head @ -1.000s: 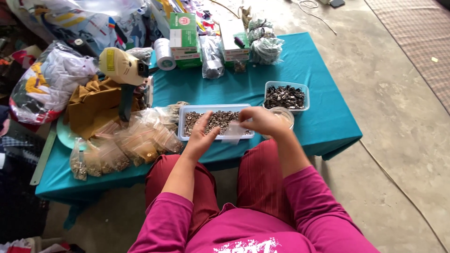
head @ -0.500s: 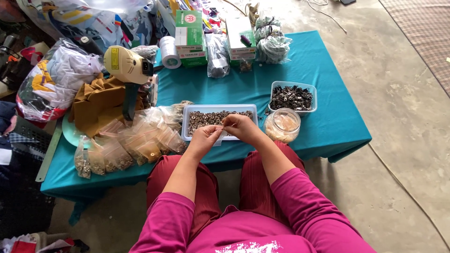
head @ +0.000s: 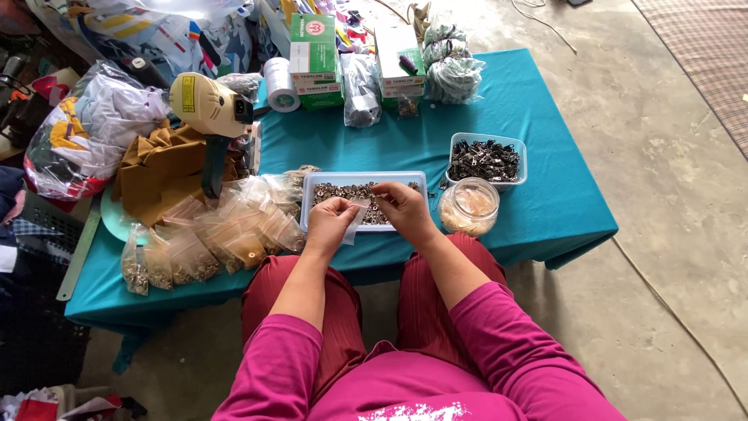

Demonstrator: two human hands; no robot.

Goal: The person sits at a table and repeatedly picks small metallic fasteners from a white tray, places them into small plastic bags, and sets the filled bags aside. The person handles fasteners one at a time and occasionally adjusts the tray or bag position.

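Over the front edge of the teal table [head: 538,210], both hands pinch one small clear bag.

At the near rim of the blue tray of metal rings [head: 362,181], the left hand [head: 329,224] and the right hand [head: 405,209] are closed with fingertips on the small clear plastic bag [head: 354,222], which hangs between them. If the bag tilts or a pinch loosens, I think small pieces could fall to the floor. The filled bags [head: 210,242] and the round jar [head: 469,206] lie near.
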